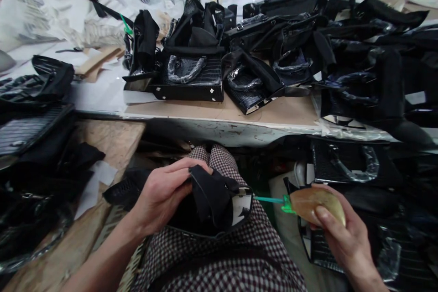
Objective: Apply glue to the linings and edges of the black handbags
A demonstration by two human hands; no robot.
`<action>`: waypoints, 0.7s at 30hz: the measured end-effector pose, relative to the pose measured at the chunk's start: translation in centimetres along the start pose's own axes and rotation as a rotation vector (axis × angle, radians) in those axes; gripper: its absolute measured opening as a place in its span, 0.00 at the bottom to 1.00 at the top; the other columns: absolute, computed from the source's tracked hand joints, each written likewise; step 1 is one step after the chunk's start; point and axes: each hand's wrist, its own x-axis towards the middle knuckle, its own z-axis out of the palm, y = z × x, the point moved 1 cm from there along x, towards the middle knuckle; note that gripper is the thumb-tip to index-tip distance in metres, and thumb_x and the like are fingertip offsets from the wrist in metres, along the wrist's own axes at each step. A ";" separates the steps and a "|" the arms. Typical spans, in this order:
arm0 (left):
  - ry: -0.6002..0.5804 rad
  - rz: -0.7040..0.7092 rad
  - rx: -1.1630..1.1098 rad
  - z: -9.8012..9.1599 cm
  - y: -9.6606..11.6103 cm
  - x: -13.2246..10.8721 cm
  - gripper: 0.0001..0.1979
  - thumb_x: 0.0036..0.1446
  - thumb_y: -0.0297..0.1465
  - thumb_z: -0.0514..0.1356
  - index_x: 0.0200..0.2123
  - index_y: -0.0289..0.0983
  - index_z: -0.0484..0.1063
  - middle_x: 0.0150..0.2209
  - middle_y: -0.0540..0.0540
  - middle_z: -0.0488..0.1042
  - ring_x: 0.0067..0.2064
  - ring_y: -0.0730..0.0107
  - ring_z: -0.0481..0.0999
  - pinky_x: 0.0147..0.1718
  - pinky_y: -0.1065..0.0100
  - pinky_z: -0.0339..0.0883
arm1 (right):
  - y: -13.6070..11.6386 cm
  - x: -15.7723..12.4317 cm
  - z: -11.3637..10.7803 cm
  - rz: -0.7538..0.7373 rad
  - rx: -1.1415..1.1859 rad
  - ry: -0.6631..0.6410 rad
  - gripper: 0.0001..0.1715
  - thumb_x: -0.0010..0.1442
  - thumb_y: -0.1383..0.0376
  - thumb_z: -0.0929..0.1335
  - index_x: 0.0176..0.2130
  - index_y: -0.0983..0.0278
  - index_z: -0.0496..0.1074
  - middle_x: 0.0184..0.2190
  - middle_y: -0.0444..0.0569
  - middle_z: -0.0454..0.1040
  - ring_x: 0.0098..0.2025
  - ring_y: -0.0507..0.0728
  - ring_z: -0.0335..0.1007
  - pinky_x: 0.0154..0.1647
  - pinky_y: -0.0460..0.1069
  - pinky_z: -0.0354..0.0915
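Amber bottle (304, 202) between right fingers (328, 219)

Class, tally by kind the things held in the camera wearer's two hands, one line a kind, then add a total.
Black bag, held by the left hand: 1
Brownish bottle, held by the right hand: 1
Total: 2

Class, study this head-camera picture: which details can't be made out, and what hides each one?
All in the head view:
Inside of the black bag on the lap: dark, partly covered by the black flap.
Left hand: some fingertips, hidden by the flap.
Right hand: some fingers, hidden behind the bottle.
Nozzle: its tip is too small to tell whether it touches the bag.
Ridged bag at far left: cut off by the left edge.
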 end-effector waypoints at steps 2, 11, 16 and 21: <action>-0.005 0.002 -0.005 0.1 0.0 -0.2 0.10 0.63 0.30 0.57 0.36 0.41 0.81 0.42 0.43 0.81 0.43 0.62 0.81 0.44 0.70 0.75 | -0.2 0.4 0.1 0.075 0.014 -0.013 0.29 0.56 0.50 0.74 0.52 0.60 0.73 0.43 0.51 0.77 0.35 0.63 0.75 0.22 0.48 0.73; 0.017 0.122 0.117 0.0 -0.7 -1.5 0.11 0.64 0.28 0.57 0.41 0.44 0.80 0.43 0.45 0.81 0.44 0.64 0.81 0.47 0.72 0.74 | -1.6 1.6 1.9 -0.057 -0.133 -0.102 0.26 0.55 0.51 0.75 0.49 0.59 0.72 0.39 0.48 0.79 0.36 0.60 0.78 0.35 0.47 0.75; 0.021 0.221 0.138 0.5 -0.6 -2.2 0.11 0.66 0.29 0.56 0.42 0.42 0.79 0.42 0.44 0.81 0.44 0.64 0.81 0.47 0.72 0.74 | -1.5 1.7 1.2 -0.127 -0.285 -0.071 0.25 0.56 0.50 0.74 0.49 0.60 0.73 0.41 0.49 0.78 0.37 0.60 0.77 0.38 0.48 0.74; 0.004 0.275 0.186 0.9 -0.2 -2.6 0.10 0.67 0.25 0.55 0.43 0.38 0.76 0.43 0.44 0.80 0.45 0.67 0.81 0.45 0.74 0.73 | -1.1 1.3 0.0 -0.067 -0.299 0.001 0.27 0.55 0.49 0.74 0.50 0.60 0.73 0.44 0.50 0.78 0.38 0.61 0.77 0.35 0.48 0.74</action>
